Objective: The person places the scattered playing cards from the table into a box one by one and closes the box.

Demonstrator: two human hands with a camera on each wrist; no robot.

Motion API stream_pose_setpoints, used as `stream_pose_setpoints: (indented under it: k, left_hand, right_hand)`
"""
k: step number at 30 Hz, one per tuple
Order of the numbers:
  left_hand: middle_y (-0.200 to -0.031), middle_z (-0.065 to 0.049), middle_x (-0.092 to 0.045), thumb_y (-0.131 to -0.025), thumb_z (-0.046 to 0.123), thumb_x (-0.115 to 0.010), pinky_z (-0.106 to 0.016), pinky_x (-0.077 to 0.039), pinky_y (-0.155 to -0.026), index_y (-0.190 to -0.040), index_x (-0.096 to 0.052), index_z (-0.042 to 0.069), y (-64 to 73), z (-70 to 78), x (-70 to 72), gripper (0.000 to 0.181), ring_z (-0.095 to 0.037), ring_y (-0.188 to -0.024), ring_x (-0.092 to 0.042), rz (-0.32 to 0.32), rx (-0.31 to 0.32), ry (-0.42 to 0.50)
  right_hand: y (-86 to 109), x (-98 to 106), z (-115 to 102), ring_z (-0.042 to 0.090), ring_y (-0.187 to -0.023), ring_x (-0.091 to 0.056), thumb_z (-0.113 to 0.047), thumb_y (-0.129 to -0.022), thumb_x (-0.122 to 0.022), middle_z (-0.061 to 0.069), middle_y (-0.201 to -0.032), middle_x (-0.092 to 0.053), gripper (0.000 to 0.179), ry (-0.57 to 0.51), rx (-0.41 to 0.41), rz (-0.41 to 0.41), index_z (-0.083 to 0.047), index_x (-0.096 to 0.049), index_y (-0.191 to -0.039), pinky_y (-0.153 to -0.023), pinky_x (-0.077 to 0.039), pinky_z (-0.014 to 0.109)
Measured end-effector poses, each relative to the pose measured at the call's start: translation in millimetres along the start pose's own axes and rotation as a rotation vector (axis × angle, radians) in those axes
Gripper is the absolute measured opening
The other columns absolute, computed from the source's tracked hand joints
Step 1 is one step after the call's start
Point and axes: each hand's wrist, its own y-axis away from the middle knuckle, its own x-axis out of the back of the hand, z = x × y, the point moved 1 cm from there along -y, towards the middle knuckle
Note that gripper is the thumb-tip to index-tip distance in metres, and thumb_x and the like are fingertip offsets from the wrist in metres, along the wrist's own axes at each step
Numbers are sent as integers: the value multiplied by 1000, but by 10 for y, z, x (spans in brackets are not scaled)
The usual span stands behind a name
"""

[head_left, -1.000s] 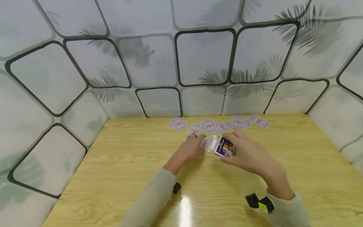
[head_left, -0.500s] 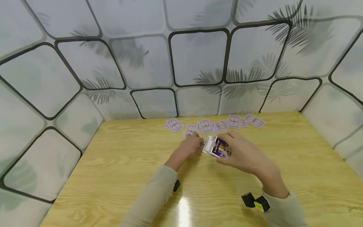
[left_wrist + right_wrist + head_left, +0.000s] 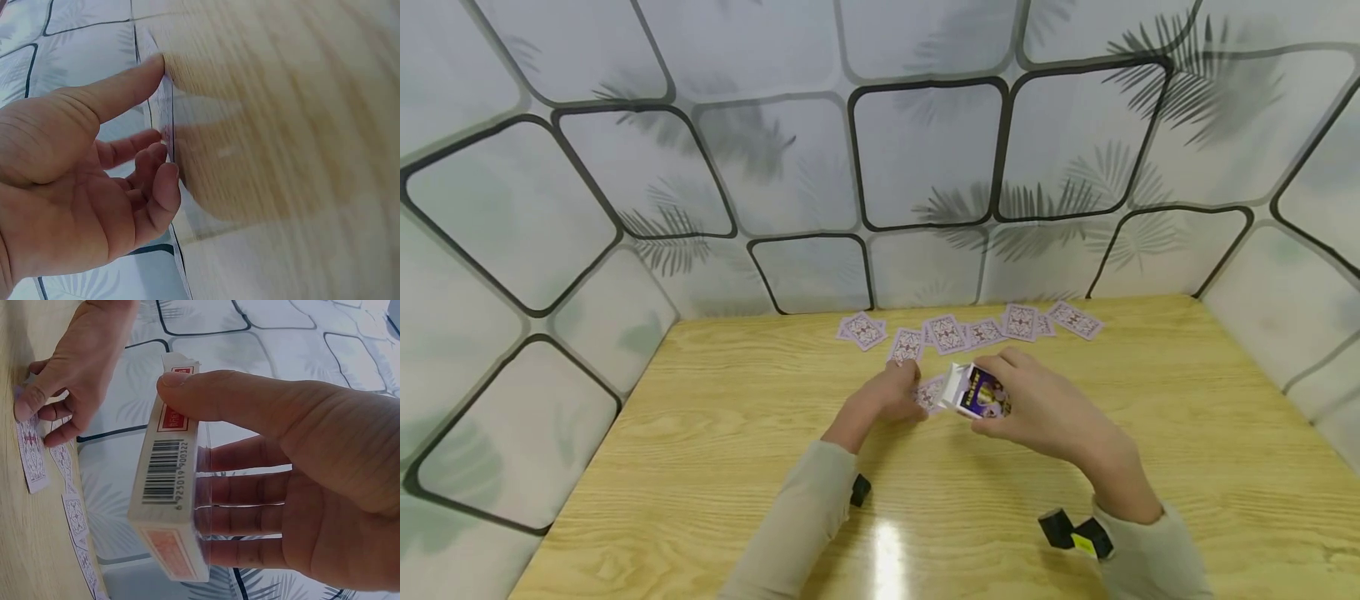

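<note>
My left hand [image 3: 891,396] is low over the table, thumb and fingertips at the edges of a purple-and-white patterned playing card [image 3: 930,393]. In the right wrist view that card [image 3: 31,453] lies back side up, the thumb at its near end and the fingers bent around the side. The left wrist view shows it almost edge-on between thumb and fingers. My right hand [image 3: 1048,408] grips a purple and white card box [image 3: 985,393], tilted, its flap open toward the left hand. Thumb and straight fingers hold the box [image 3: 165,469] from opposite sides, the barcode side showing.
Several cards with the same back [image 3: 946,333] lie in a loose, partly overlapping row along the back of the wooden table [image 3: 700,467]. A white patterned cloth wall [image 3: 925,158] rises behind it and at both sides. Black blocks are strapped near both sleeves.
The left hand has drawn left and a little nearer, and the card beneath it has come along, showing more beside the box's mouth. The right hand still holds the box in place.
</note>
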Motion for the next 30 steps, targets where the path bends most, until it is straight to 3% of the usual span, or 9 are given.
stream_pose_setpoints:
  k: [6,12,19,25,30]
  left_hand:
    - [-89,-7,-59,-76,22,-79,-32,-48,-71,-108,-57,0,39,-3,-12,45,-19,-76,-53,-40,27,59]
    - [-90,-6,-54,-71,29,-83,-34,-46,-71,-100,-65,4,85,13,-39,42,-20,-80,-49,-53,36,-29]
    - [-82,-3,-57,-73,23,-82,-29,-45,-63,-103,-55,3,158,30,-75,45,-16,-71,-53,-82,68,31]
    - [-80,-2,-55,-76,23,-79,-28,-43,-60,-100,-57,7,294,53,-61,36,-15,-70,-50,-123,33,-127]
    - [-77,-1,-55,-79,14,-72,-29,-43,-58,-98,-55,11,400,95,-46,26,-15,-67,-51,-125,12,-152]
  right_hand:
    - [-5,2,-4,11,-82,-50,-35,-73,-80,7,-111,-55,68,0,7,-5,-3,-53,-127,-65,-44,23]
    - [-7,-6,-4,11,-80,-49,-35,-72,-81,6,-109,-56,68,4,17,2,-4,-54,-126,-64,-43,22]
    - [-9,-17,2,11,-80,-49,-35,-71,-81,6,-109,-56,68,6,17,5,-4,-54,-126,-64,-43,22]
    - [-7,-31,6,10,-80,-49,-33,-72,-81,5,-108,-55,68,-2,3,-2,-4,-53,-127,-64,-44,22]
    - [2,-13,-21,10,-80,-49,-33,-72,-82,5,-106,-55,68,5,0,5,-4,-54,-126,-64,-45,22]
